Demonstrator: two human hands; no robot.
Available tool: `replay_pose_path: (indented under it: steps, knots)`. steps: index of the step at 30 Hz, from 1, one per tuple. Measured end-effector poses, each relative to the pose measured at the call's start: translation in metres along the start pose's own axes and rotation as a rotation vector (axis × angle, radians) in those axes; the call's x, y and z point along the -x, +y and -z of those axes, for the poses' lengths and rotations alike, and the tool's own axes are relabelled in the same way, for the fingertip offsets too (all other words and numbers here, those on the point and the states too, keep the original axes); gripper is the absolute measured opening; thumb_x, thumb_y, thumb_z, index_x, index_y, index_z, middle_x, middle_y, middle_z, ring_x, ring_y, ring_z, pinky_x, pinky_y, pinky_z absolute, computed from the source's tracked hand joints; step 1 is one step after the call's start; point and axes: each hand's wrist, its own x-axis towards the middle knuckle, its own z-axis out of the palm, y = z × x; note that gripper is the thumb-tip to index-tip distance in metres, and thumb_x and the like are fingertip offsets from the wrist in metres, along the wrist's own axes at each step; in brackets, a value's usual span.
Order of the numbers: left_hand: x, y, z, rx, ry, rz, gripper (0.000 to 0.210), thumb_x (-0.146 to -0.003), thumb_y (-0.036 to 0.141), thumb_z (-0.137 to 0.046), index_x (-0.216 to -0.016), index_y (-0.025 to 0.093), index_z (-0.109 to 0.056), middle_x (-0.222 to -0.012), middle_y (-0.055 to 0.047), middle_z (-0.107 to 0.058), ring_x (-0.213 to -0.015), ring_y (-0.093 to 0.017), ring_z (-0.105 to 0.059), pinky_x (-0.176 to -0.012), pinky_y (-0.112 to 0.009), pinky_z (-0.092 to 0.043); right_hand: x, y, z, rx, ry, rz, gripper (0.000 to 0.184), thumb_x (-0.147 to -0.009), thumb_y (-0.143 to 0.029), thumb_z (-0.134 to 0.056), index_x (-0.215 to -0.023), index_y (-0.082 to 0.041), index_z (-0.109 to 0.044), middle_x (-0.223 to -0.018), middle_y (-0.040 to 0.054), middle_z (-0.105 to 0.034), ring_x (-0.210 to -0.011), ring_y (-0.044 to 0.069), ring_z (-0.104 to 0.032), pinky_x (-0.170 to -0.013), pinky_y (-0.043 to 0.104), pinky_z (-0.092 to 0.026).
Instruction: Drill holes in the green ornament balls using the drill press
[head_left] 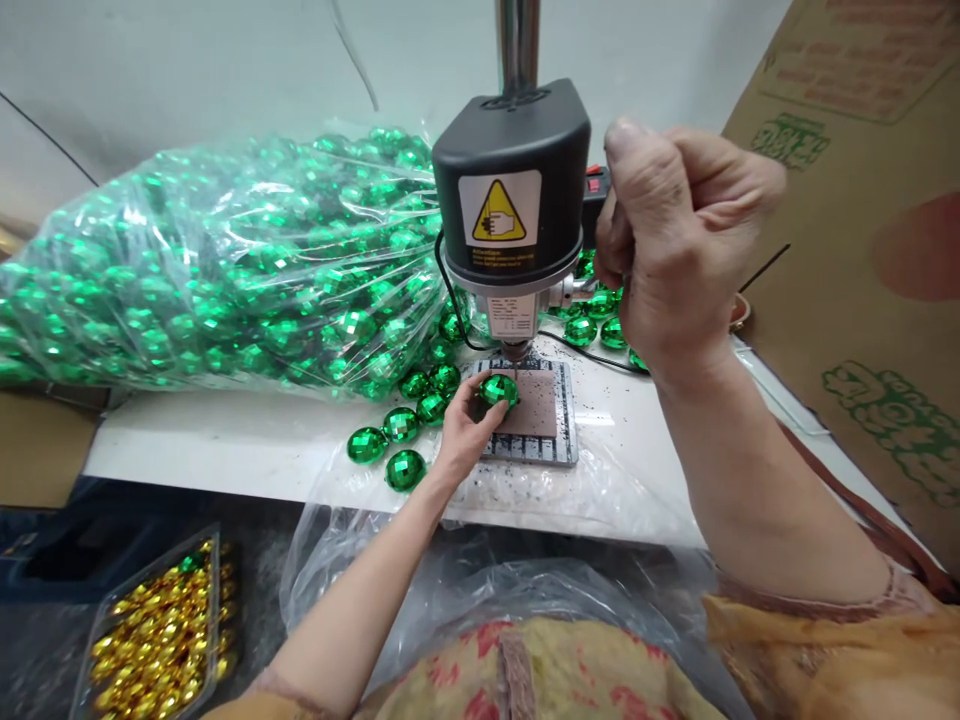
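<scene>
Our left hand (466, 420) reaches in from the near left, forearm slanting, thumb on the near side and fingers curled around the left of a green ball (496, 389). That grip grasps the ball over a brown board (538, 408), just below the tip of an upright machine (510, 150). Our right hand (679, 215) is raised to the right of the machine's head, forearm steep, its grip clenched into a fist; it seems to be at a lever, but the fingers hide its inside, so we cannot tell what it grasps.

At the near left, a tray (217, 585) of gold balls stands lower, beyond the near edge of our worktop (225, 430). A swollen bag (247, 270) fills the far left, and loose green balls (402, 425) crowd our left hand, with a bare white strip left of them. More open room lies right of the base plate (568, 410), up to our right forearm; a carton (847, 270) bounds the right side.

The bag is clear, wrinkled plastic, the balls in it shiny and green. The loose ones have mirror-like facets. The plate is slotted and grey, the board flat, with dark specks around them. The carton is printed brown cardboard.
</scene>
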Motion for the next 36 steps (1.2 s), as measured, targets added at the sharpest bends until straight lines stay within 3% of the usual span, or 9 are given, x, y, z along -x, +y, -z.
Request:
replay_pose_path:
  steps: [3,9,15,18,21,29,36]
  knots:
    - [-0.006,-0.004,-0.002,0.015,-0.006,0.004,0.05,-0.077,0.042,-0.077,-0.118,0.021,-0.058,-0.109,-0.008,-0.069,-0.1,-0.018,-0.066,-0.089,-0.032,-0.053,0.0,0.001,0.0,0.017,-0.005,0.01,0.046,-0.086,-0.013,-0.059,-0.045,-0.018,-0.039,-0.04,-0.005,-0.034,-0.035,0.005,-0.028,-0.041,0.028,-0.019]
    - [-0.012,-0.006,-0.008,0.045,-0.008,0.039,0.052,-0.075,0.047,-0.079,-0.111,0.02,-0.054,-0.103,-0.007,-0.071,-0.098,-0.018,-0.068,-0.09,-0.035,-0.054,-0.001,0.001,0.0,0.058,-0.006,0.008,0.05,-0.078,-0.039,-0.069,-0.047,-0.018,-0.037,-0.041,-0.0053,-0.033,-0.036,0.005,-0.026,-0.04,0.028,-0.021]
    - [-0.015,-0.007,-0.014,0.032,-0.053,-0.004,0.057,-0.078,0.049,-0.076,-0.121,0.021,-0.051,-0.113,-0.009,-0.07,-0.107,-0.02,-0.068,-0.096,-0.037,-0.053,0.0,0.0,-0.003,0.061,0.011,0.005,0.047,-0.083,-0.02,-0.063,-0.045,-0.018,-0.037,-0.039,-0.0051,-0.033,-0.034,0.006,-0.025,-0.04,0.029,-0.021]
    - [-0.016,-0.007,-0.015,-0.003,-0.077,-0.026,0.066,-0.08,0.047,-0.075,-0.135,0.023,-0.049,-0.132,-0.011,-0.063,-0.122,-0.023,-0.062,-0.105,-0.039,-0.049,-0.001,0.001,-0.003,0.045,0.011,0.014,0.046,-0.082,-0.022,-0.064,-0.046,-0.018,-0.037,-0.039,-0.0053,-0.033,-0.035,0.006,-0.026,-0.04,0.029,-0.02]
    - [-0.017,-0.006,-0.015,-0.031,-0.094,-0.012,0.062,-0.081,0.047,-0.074,-0.135,0.023,-0.054,-0.141,-0.01,-0.059,-0.13,-0.025,-0.056,-0.111,-0.041,-0.044,-0.001,0.001,-0.003,0.035,0.005,0.024,0.045,-0.082,-0.023,-0.065,-0.046,-0.018,-0.039,-0.039,-0.0051,-0.035,-0.035,0.006,-0.026,-0.041,0.029,-0.02]
    - [-0.018,-0.004,-0.018,0.019,-0.052,0.008,0.05,-0.078,0.046,-0.077,-0.116,0.021,-0.057,-0.107,-0.006,-0.069,-0.099,-0.019,-0.067,-0.089,-0.035,-0.054,0.0,0.0,-0.003,0.119,0.024,0.011,0.046,-0.082,-0.023,-0.064,-0.046,-0.018,-0.036,-0.039,-0.0054,-0.033,-0.035,0.005,-0.027,-0.041,0.028,-0.022]
    - [-0.017,-0.009,-0.017,-0.031,-0.001,-0.038,0.05,-0.074,0.045,-0.08,-0.108,0.02,-0.054,-0.105,-0.005,-0.067,-0.099,-0.018,-0.066,-0.088,-0.033,-0.053,0.0,-0.002,-0.003,0.064,0.017,0.001,0.046,-0.086,-0.01,-0.055,-0.045,-0.018,-0.038,-0.039,-0.0047,-0.034,-0.035,0.006,-0.027,-0.042,0.029,-0.021]
